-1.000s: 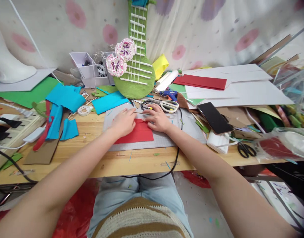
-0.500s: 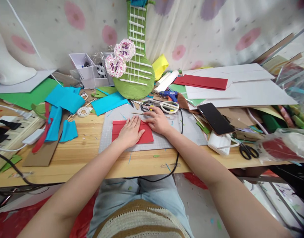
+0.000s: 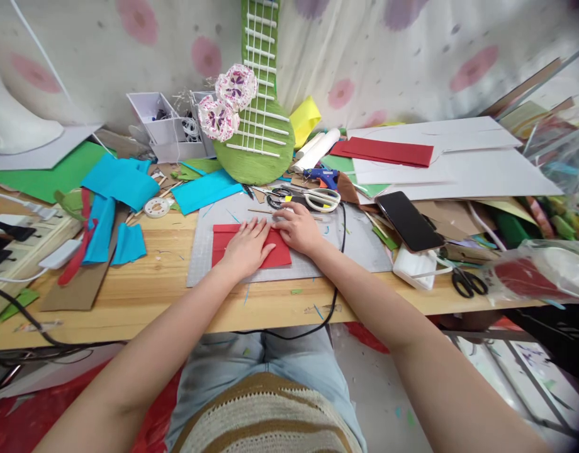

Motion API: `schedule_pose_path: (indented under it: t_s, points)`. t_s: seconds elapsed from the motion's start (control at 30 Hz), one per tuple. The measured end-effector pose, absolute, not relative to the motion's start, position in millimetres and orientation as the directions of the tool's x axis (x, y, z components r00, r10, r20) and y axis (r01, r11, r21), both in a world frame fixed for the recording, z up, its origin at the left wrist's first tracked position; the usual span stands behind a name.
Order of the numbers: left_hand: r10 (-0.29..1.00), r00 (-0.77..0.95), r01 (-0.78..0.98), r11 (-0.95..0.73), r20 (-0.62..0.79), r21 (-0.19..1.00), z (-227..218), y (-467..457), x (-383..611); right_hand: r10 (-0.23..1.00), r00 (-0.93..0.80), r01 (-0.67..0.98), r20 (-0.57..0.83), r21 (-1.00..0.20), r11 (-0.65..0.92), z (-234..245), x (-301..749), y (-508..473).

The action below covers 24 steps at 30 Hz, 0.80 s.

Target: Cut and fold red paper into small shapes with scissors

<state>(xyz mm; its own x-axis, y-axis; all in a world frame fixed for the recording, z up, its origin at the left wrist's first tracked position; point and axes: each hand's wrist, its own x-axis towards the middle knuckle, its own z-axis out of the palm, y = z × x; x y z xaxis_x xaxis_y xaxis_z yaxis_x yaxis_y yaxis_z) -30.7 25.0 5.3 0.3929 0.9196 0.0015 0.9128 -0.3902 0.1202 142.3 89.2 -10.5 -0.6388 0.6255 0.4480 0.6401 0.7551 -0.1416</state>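
Head view, left fingers (image 3: 254,230) flat on red sheet (image 3: 223,241), right fingers (image 3: 284,216) bent, grip unclear, scissors (image 3: 313,192), phone (image 3: 409,221) nearby

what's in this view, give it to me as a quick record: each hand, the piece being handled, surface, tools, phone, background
left hand: left hand laid palm down on the red sheet
right hand: right hand, fingers bent at the sheet's far right part; whether they pinch anything is unclear
piece: red sheet, flat, partly covered by the hands
surface: gray cutting mat on a wooden desk
tools: white-handled scissors, blue glue gun, black-handled scissors
phone: black smartphone, screen dark
background: green guitar-shaped piece with two flowers
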Motion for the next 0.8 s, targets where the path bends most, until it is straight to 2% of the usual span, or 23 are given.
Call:
schedule_pose_path:
  t_s: [0.27,0.47,0.53,0.67,0.8]
  points:
    - [0.926,0.376,0.917,-0.375,0.016,0.138,1.3,15.6,-29.7,0.659,-0.639,0.656,0.396,-0.166,0.736,-7.4,142.7,87.2]
    - [0.929,0.369,0.925,-0.366,-0.008,0.097,0.9,14.2,-29.0,0.767,-0.475,0.754,0.432,-0.249,0.608,0.8,142.2,82.7]
    - [0.932,0.362,0.929,-0.359,-0.015,0.087,1.4,13.7,-28.0,0.755,-0.507,0.726,0.415,-0.266,0.634,3.0,144.5,81.6]
    - [0.937,0.348,0.936,-0.345,-0.040,0.066,3.8,11.9,-25.6,0.657,-0.667,0.607,0.351,-0.257,0.752,3.3,150.2,79.4]
    - [0.938,0.344,0.938,-0.341,-0.053,0.061,5.6,11.0,-24.6,0.625,-0.701,0.587,0.343,-0.220,0.779,1.5,153.7,77.8]
